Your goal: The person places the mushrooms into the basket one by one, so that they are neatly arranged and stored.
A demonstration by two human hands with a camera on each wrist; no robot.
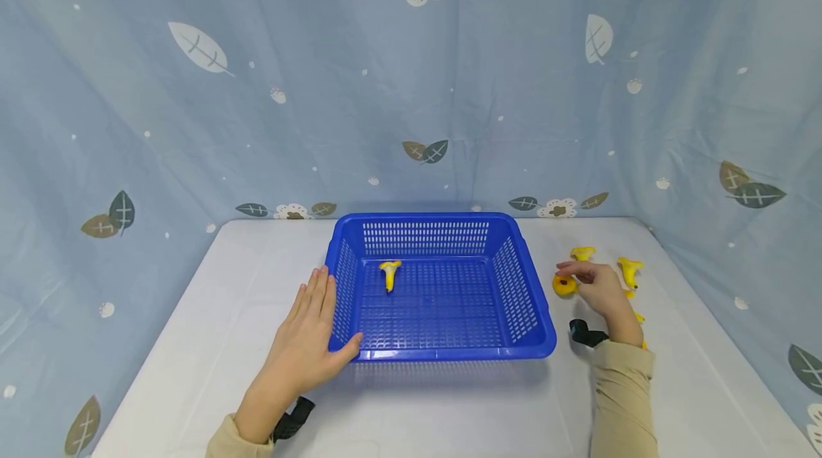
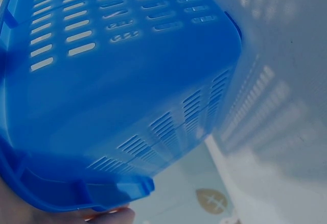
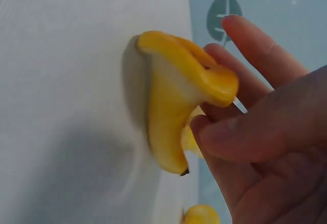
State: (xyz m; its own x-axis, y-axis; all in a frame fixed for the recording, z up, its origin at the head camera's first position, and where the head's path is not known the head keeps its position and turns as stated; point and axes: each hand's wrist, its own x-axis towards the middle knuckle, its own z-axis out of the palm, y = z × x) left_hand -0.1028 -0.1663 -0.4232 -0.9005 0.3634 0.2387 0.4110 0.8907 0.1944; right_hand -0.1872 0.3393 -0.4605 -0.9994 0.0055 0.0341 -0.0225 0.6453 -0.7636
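A yellow chanterelle-shaped mushroom [image 1: 565, 285] is on the white table right of the blue basket. My right hand [image 1: 601, 289] reaches around it, fingers loosely bent over its far side. In the right wrist view the mushroom [image 3: 179, 94] shows a pale stem with a dark tip; the thumb [image 3: 230, 134] seems just clear of it, and finger contact behind the cap is partly hidden. My left hand [image 1: 307, 337] lies along the left side of the blue basket [image 1: 449, 354], fingers straight, thumb on the near rim. Inside the basket lies another yellow mushroom [image 1: 389, 275].
More yellow mushrooms lie near the right hand, one behind it [image 1: 583, 252] and one to its right [image 1: 630, 271]; others are partly hidden by the wrist. Black straps [image 1: 586, 334] show at both wrists. A blue patterned curtain [image 1: 411, 87] hangs behind the table [image 1: 270, 258].
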